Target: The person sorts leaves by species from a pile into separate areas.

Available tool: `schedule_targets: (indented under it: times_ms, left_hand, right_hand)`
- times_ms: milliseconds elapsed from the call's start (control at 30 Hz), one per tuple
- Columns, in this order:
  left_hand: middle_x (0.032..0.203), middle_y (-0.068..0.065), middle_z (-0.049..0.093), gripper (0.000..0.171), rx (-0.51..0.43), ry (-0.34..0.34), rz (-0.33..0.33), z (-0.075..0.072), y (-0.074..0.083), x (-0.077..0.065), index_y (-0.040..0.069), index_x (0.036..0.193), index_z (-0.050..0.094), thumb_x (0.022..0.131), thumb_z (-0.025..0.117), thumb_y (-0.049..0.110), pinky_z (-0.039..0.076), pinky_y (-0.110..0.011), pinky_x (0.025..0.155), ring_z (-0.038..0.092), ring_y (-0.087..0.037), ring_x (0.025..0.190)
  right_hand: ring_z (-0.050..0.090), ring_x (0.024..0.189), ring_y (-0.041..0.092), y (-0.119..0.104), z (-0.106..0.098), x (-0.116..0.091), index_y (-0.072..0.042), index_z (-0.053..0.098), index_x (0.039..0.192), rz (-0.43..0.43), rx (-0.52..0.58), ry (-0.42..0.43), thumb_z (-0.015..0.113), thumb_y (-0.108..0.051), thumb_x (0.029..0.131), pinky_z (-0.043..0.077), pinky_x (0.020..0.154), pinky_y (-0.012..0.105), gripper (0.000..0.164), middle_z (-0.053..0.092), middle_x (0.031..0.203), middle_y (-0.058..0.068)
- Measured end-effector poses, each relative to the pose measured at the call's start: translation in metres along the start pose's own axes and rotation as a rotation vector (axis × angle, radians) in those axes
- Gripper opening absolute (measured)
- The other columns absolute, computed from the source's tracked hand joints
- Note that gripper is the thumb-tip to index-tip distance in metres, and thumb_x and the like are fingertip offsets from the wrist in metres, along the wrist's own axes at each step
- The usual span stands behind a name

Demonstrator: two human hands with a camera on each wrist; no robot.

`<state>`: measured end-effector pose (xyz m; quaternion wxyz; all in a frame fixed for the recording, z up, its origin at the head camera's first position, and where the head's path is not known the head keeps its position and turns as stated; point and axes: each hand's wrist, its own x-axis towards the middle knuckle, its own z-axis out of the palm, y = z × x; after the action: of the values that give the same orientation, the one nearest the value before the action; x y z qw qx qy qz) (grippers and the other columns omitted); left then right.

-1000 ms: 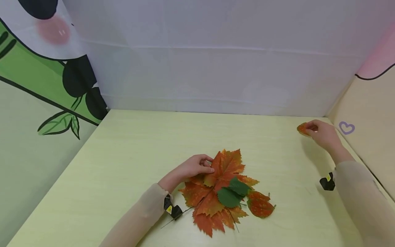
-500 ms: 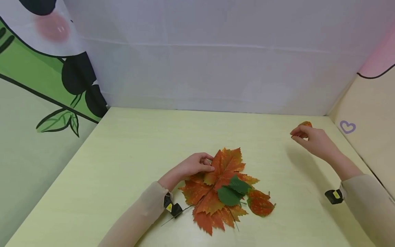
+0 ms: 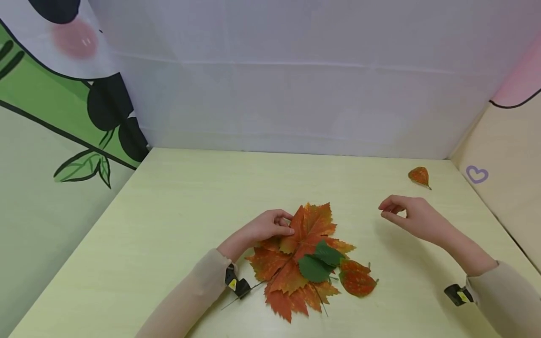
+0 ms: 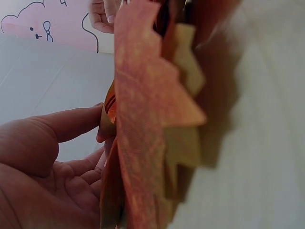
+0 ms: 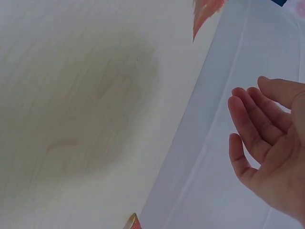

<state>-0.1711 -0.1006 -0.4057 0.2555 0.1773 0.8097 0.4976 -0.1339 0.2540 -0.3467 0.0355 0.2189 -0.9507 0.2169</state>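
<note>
In the head view my left hand [image 3: 268, 225] pinches the edge of a stack of orange maple leaves [image 3: 283, 267]. The left wrist view shows the thumb against the rim of an orange leaf [image 4: 143, 105], with part of the fingers hidden behind it. Green oval leaves [image 3: 314, 267] lie on top of the stack. At its right side sits a red-orange oval leaf [image 3: 357, 281]. My right hand [image 3: 416, 218] hovers over the table, fingers loosely bent and holding nothing. A single red-orange leaf [image 3: 419, 176] lies beyond it, near the back right corner.
The pale yellow table [image 3: 190, 197] meets a light grey back wall [image 3: 296, 108]. A cream side panel [image 3: 511, 173] with a purple heart stands along the right edge. On the left is a panel with a green cartoon print [image 3: 80, 169].
My right hand has let go of the red-orange leaf at the back right corner and drawn back toward the front left. The left hand and the leaf stack have stayed put.
</note>
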Motion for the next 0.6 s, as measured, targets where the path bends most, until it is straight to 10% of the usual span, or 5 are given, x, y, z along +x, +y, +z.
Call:
schedule_targets:
  times_ms: [600]
  left_hand:
    - [0.091, -0.009, 0.063, 0.042, 0.009, 0.005, 0.012, 0.001, -0.003, 0.002, 0.002, 0.122, 0.052, 0.086, 0.064, 0.020, 0.048, -0.028, 0.072, 0.059, -0.014, 0.076]
  right_hand:
    - [0.055, 0.076, 0.000, -0.042, 0.029, -0.017, -0.014, 0.063, 0.097, -0.066, 0.248, -0.294, 0.059, -0.041, 0.085, 0.046, 0.065, 0.023, 0.029, 0.061, 0.082, -0.014]
